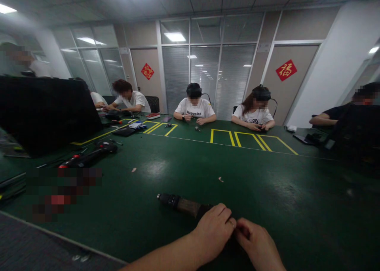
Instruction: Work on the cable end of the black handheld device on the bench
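Observation:
A dark power tool point(181, 203) with a black chuck at its left end lies on the green table point(184, 168) just in front of me. My left hand point(214, 230) rests curled over the tool's right end. My right hand point(257, 245) is closed beside it, knuckles touching the left hand, on the same dark body, most of which is hidden under both hands.
Another dark power tool point(95, 154) lies at the left beside a large black case point(44, 112). Several people sit along the far side working on small parts. Yellow tape boxes point(252, 140) mark the far table. Small scraps point(220, 179) lie mid-table.

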Demonstrator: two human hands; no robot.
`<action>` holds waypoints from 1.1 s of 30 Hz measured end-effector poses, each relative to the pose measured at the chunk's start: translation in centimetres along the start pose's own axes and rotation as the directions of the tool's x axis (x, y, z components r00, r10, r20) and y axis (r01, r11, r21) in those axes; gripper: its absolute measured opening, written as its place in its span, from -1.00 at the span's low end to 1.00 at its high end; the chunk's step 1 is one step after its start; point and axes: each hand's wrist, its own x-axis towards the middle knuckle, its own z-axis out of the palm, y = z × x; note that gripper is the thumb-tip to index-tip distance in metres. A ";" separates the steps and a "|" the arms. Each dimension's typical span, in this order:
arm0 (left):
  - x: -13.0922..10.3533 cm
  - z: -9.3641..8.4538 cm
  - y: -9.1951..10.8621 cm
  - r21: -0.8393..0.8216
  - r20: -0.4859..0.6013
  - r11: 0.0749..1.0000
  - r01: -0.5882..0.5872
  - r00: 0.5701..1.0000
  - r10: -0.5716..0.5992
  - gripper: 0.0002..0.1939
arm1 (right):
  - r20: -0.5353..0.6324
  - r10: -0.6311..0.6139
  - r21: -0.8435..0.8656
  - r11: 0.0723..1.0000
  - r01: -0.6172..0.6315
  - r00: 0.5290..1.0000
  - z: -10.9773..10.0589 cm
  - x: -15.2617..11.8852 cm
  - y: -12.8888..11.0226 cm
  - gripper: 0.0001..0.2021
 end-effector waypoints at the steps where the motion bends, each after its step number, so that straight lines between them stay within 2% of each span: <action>1: -0.1 -0.2 0.0 0.002 -0.001 1.000 -0.005 1.000 0.005 -0.93 | 0.001 -0.003 0.008 1.000 0.003 1.000 0.0 0.0 0.1 -0.78; 6: -0.3 -1.2 -0.1 -0.025 0.011 0.999 -0.022 1.000 0.023 -0.91 | -0.001 -0.071 0.058 0.996 0.071 0.997 -0.2 -0.2 0.2 -0.80; 13: 0.2 -0.4 -0.3 -0.078 0.046 0.996 0.050 0.998 -0.047 -0.94 | 0.026 -0.109 0.108 0.989 0.105 0.994 -0.5 -0.4 0.0 -0.77; 18: 0.5 -0.4 -0.3 -0.076 0.044 0.994 0.072 0.997 -0.069 -0.92 | 0.049 -0.166 0.126 0.979 0.159 0.985 -0.7 -0.6 0.3 -0.79; 24: 0.2 -0.8 -0.3 -0.033 0.063 0.999 0.017 0.998 -0.015 -0.90 | 0.084 -0.222 0.172 0.963 0.205 0.971 -1.1 -0.6 0.8 -0.82; 29: 0.0 -1.7 -0.3 -0.014 0.063 1.000 -0.018 0.998 0.019 -0.89 | 0.105 -0.208 0.269 0.947 0.174 0.972 -1.3 -0.6 0.8 -0.83; 33: -0.1 -1.9 -0.3 -0.016 0.068 0.999 -0.050 0.996 0.051 -0.91 | 0.062 -0.222 0.232 0.951 0.202 0.973 -1.0 -0.7 1.5 -0.81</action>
